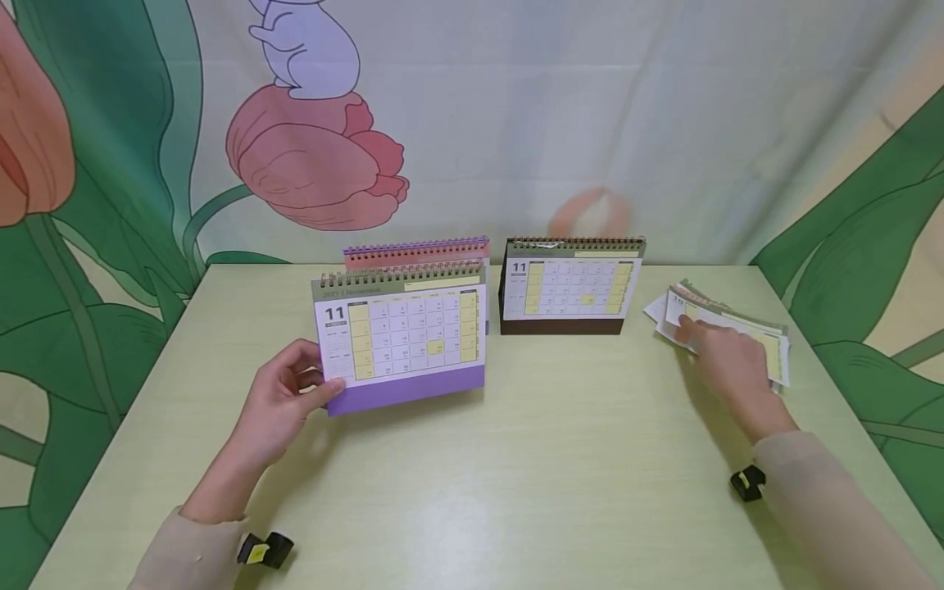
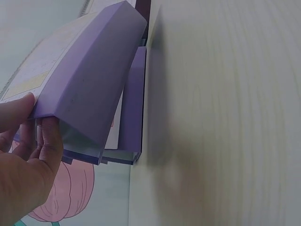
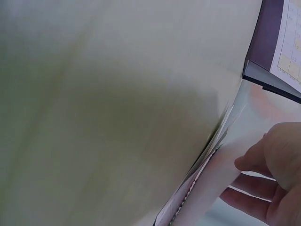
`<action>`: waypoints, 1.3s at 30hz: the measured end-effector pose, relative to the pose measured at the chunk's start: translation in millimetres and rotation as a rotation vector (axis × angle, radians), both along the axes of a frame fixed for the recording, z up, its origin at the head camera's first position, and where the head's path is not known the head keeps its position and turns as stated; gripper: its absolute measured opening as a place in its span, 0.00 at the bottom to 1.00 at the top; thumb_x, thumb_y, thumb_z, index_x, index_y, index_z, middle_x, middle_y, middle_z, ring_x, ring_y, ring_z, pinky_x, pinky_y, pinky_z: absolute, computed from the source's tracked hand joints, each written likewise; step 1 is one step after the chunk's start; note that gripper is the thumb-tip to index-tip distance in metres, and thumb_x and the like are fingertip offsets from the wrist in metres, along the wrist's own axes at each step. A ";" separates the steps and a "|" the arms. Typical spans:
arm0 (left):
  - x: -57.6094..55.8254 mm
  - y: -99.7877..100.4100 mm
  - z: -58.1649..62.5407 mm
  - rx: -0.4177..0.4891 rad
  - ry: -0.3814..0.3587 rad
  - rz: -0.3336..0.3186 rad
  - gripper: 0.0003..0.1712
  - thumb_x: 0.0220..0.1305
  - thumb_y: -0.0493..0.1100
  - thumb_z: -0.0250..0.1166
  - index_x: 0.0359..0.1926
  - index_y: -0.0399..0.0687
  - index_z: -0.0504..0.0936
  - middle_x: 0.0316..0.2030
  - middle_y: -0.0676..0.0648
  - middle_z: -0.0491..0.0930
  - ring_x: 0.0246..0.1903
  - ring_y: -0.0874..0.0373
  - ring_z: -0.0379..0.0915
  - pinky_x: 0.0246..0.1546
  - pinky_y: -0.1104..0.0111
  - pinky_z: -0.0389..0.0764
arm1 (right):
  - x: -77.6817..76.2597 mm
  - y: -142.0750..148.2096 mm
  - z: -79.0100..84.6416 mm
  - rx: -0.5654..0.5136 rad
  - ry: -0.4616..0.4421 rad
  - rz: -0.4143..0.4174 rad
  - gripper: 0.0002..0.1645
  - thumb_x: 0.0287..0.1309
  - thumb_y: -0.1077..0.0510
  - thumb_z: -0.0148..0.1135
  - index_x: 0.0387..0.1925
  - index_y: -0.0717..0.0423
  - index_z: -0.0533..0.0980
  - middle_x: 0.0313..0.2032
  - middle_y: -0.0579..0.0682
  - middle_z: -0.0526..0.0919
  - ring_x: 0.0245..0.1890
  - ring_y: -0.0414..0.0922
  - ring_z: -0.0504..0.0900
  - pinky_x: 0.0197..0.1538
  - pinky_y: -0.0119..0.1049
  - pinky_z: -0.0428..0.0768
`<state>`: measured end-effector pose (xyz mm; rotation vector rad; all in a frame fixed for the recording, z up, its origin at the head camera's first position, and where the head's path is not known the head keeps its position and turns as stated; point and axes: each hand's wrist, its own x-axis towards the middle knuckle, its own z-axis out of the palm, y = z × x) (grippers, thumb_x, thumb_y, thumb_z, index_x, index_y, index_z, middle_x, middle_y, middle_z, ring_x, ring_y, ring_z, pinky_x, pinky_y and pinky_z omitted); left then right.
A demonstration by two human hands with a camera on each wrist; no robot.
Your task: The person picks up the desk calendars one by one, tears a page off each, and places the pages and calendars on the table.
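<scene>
My left hand (image 1: 276, 406) grips a purple-based desk calendar (image 1: 413, 344) by its lower left corner. The thumb lies on the front page, and the other fingers are tucked behind the base, as the left wrist view shows. The calendar stands slightly tilted, its shadow falling on the table below. At the far right, my right hand (image 1: 733, 365) is over a small pile of loose calendar pages (image 1: 778, 369). In the right wrist view its thumb and fingers are spread apart beside the pages (image 3: 188, 188), with nothing pinched between them.
A second desk calendar with a dark base (image 1: 568, 326) stands at the back middle of the table (image 1: 472, 483). Another calendar with a pink page (image 1: 416, 256) stands partly hidden behind the purple one. A printed curtain (image 1: 472, 123) hangs along the table's back edge.
</scene>
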<state>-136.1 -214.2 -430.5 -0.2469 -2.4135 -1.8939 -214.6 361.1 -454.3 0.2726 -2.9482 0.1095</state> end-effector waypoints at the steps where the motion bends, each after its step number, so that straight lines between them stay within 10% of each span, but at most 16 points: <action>1: 0.1 0.0 0.2 0.000 0.000 0.000 0.15 0.66 0.27 0.67 0.52 0.33 0.76 0.50 0.39 0.80 0.40 0.52 0.79 0.36 0.69 0.84 | 0.3 0.0 -0.5 -0.006 0.003 0.009 0.23 0.66 0.69 0.57 0.61 0.57 0.79 0.49 0.68 0.84 0.29 0.67 0.82 0.21 0.58 0.75; 11: -0.7 0.3 0.1 0.002 0.004 0.002 0.15 0.65 0.26 0.67 0.51 0.33 0.76 0.49 0.39 0.80 0.40 0.51 0.79 0.36 0.69 0.84 | -1.4 0.8 -5.4 -0.050 -0.056 0.003 0.22 0.67 0.69 0.57 0.61 0.59 0.79 0.53 0.68 0.82 0.41 0.71 0.82 0.31 0.64 0.79; 23: -0.6 -1.9 -1.0 -0.004 -0.001 0.009 0.14 0.65 0.26 0.67 0.51 0.33 0.76 0.49 0.39 0.81 0.40 0.51 0.79 0.37 0.69 0.84 | -0.1 -3.3 -4.4 -0.056 -0.057 0.035 0.13 0.67 0.62 0.61 0.51 0.59 0.83 0.40 0.66 0.86 0.24 0.54 0.76 0.21 0.53 0.74; 39: 2.1 -28.6 -6.3 -0.052 -0.028 0.037 0.14 0.67 0.27 0.67 0.50 0.34 0.73 0.50 0.43 0.80 0.43 0.53 0.79 0.40 0.69 0.84 | 16.6 -20.8 4.5 -0.179 0.002 0.039 0.13 0.69 0.59 0.61 0.47 0.61 0.85 0.39 0.62 0.88 0.28 0.56 0.83 0.27 0.56 0.78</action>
